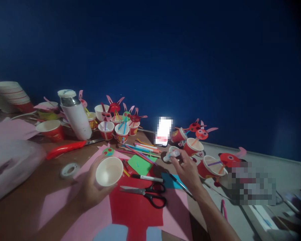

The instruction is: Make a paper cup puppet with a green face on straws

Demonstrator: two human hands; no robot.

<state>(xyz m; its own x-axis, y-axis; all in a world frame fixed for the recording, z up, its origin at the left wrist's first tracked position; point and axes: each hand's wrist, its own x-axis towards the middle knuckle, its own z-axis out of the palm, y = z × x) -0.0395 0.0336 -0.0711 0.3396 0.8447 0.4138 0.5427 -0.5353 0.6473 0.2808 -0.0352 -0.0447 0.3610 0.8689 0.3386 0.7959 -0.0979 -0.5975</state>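
My left hand is wrapped round a paper cup, its open mouth tilted towards me. Just behind that cup shows a round green paper face with red spots. My right hand pinches a small translucent whitish bottle near the phone; its exact kind is unclear. Between my hands lie black-handled scissors, a marker and a green paper sheet. Under them spread red paper and pink paper. A black pen rests beside my right wrist.
Cups with paper animal faces stand along the blue wall, more at right. A lit phone leans at the back. At left are a white flask, stacked cups, a red-handled knife and a tape roll.
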